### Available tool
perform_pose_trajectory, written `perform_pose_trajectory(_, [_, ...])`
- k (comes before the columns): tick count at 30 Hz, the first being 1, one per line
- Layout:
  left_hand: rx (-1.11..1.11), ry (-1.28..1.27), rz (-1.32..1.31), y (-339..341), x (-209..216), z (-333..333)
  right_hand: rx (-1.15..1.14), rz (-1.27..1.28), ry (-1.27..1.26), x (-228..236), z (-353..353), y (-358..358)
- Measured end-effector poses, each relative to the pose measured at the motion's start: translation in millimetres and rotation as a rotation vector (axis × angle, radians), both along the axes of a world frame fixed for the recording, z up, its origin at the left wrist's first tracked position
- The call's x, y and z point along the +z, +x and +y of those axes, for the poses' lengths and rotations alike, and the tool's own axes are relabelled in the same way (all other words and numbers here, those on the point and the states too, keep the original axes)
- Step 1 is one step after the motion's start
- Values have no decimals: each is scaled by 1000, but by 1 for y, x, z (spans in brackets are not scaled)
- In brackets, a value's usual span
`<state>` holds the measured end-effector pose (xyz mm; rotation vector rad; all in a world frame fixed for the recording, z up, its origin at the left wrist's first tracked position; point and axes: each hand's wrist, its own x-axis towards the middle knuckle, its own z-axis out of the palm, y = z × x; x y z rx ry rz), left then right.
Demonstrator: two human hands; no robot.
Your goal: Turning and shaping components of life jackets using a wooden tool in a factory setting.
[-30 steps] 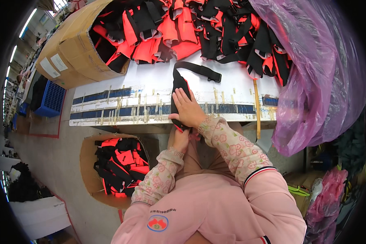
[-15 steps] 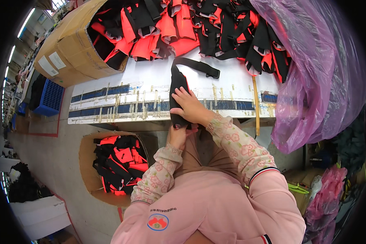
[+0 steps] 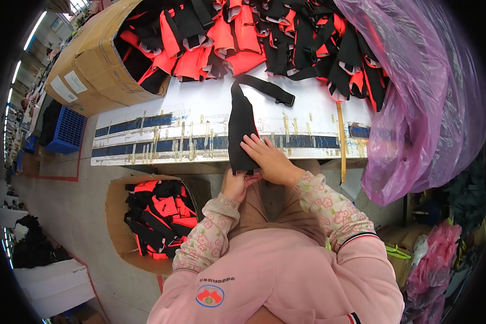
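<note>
A black padded fabric piece (image 3: 241, 127) with a thin red edge lies lengthwise on the white table, its near end hanging slightly past the front edge. From its far end a black strap (image 3: 264, 86) curves right to a black buckle (image 3: 288, 100). My left hand (image 3: 234, 186) is closed on the near end from below, its fingertips partly hidden under the fabric. My right hand (image 3: 275, 163) rests on the lower right side of the piece, fingers stretched and lying on it.
Red and black fabric pieces (image 3: 237, 43) pile along the table's back, spilling from a cardboard box (image 3: 100, 65). Purple plastic sheeting (image 3: 416, 108) drapes over the right end. A floor carton (image 3: 119, 232) with similar pieces stands at left. A yellow strip (image 3: 341, 143) hangs over the front edge.
My right hand has slid toward me and right along the fabric, uncovering more of its middle. The far end of the piece and its strap have shifted slightly right.
</note>
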<state>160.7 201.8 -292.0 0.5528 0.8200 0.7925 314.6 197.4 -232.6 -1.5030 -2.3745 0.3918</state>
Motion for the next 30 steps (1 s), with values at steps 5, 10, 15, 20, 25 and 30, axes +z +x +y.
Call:
perform_pose_trajectory(5, [26, 14, 82, 3, -1, 0, -40, 71, 2, -2, -1, -4])
perform_pose_trajectory(10, [107, 52, 117, 14, -2, -2, -42, 79, -24, -1, -3, -1])
perform_pose_trajectory(15, [60, 24, 111, 10, 4, -1, -185, 462, -23, 32, -38, 34])
perform_pose_trajectory(20, [40, -3, 99, 17, 17, -3, -969, -235, 217, 26, -95, 132])
perform_pose_trajectory(25, [-4, -1, 71, 19, 7, -1, -981, -18, 101, -3, -123, 156])
perform_pose_trajectory(30, [-22, -21, 28, 15, -9, 0, -1006, 1017, -402, -18, -145, 150])
